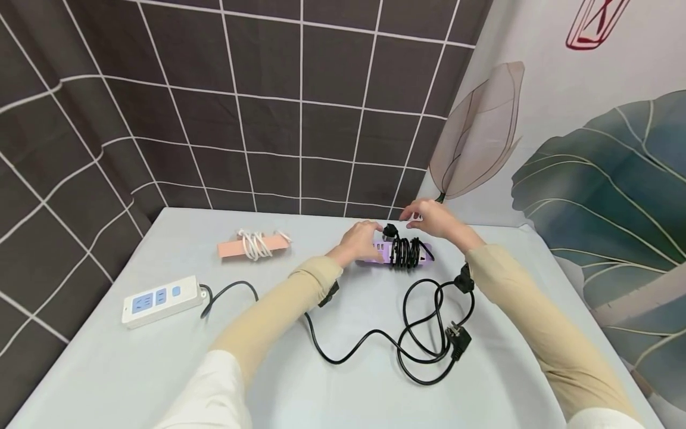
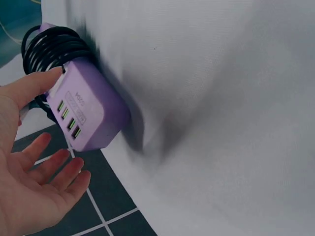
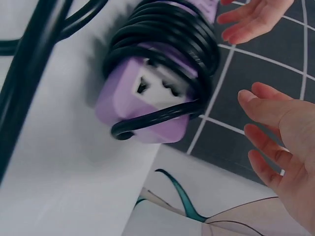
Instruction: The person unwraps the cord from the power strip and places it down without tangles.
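Note:
A purple power strip (image 1: 379, 250) lies near the table's back edge, its black cord (image 1: 405, 253) wound in several turns around one end. A black plug (image 1: 390, 231) sits at the strip's far side. My left hand (image 1: 358, 241) is at the strip's left end. In the left wrist view its thumb (image 2: 42, 84) lies at the strip beside the coil, the other fingers loosely spread below the USB ports. My right hand (image 1: 431, 219) hovers just behind and right of the coil. The right wrist view shows its fingers (image 3: 263, 109) relaxed, with nothing between them and a gap to the strip.
A pink power strip (image 1: 230, 248) wrapped in white cord (image 1: 254, 244) lies at the back left. A white power strip (image 1: 163, 302) with blue sockets is at front left. Its black cable (image 1: 343, 359) runs under my left arm toward loose loops and a plug (image 1: 458, 339) at right.

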The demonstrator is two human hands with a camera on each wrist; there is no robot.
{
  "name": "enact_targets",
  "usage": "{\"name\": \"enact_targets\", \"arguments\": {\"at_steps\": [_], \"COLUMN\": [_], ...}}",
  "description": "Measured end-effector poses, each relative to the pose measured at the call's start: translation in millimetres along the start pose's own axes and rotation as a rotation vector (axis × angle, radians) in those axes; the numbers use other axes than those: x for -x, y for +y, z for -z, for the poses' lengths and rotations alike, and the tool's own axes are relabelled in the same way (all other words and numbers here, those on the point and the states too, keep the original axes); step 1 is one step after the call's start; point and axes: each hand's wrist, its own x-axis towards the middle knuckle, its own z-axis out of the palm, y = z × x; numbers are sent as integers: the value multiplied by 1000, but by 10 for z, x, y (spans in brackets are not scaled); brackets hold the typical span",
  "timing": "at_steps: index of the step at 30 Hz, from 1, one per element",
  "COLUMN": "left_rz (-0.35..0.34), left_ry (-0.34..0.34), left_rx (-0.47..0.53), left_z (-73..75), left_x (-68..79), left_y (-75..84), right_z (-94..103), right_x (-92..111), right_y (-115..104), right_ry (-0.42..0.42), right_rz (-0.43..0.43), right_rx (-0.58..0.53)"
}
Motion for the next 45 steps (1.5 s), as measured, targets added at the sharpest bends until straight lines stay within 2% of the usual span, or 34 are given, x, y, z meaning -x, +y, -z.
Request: {"name": "enact_targets", "arguments": {"at_steps": [8, 17, 24, 29, 33, 45], "left_rz": [30, 2, 14, 9, -7, -33], "left_ry": [-12, 18, 35, 58, 67, 96], "left_rx": [-10, -33, -43, -49, -92, -112], "left_z": [-100, -196, -275, -300, -324, -382], "left_x": [11, -31, -34, -11, -9, -13], "left_y": [-16, -30, -45, -40, -42, -67], "right_z": [-149, -240, -282, -298, -314, -330], "right_x": [-32, -67, -82, -89, -84, -58], "right_y": [18, 35, 54, 66, 87, 132], "right_ry": [-42, -78, -91, -90, -84, -7], "right_rz": [37, 74, 123, 148, 165, 259], "right_rx": [36, 56, 56, 77, 90, 119]}}
